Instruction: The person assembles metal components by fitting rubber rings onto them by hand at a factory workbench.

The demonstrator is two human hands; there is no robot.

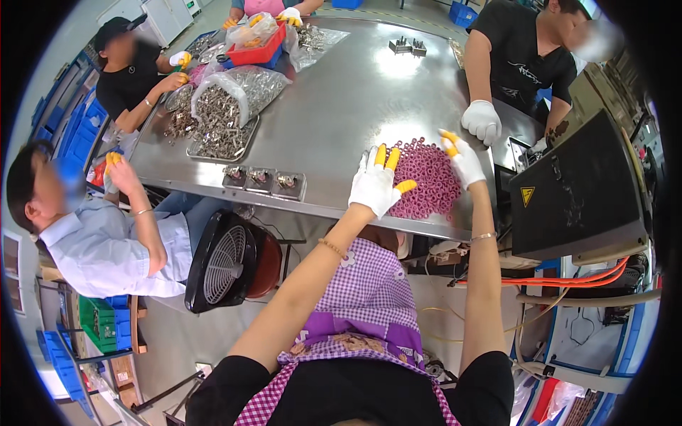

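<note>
The pile of pink rings sits on the steel worktop right between the person's gloved hands. The left hand lies spread open on the pile's near-left side; the right hand rests open-fingered on its far-right side, neither gripping anything. The pile lies close to the worktop's near edge, so a careless sweep could probably push rings off onto the floor. Just right of the right hand, a black machine cover carries a small yellow triangular warning sticker. Well beyond the left hand: clear plastic bags of metal parts and a red bin.
</note>
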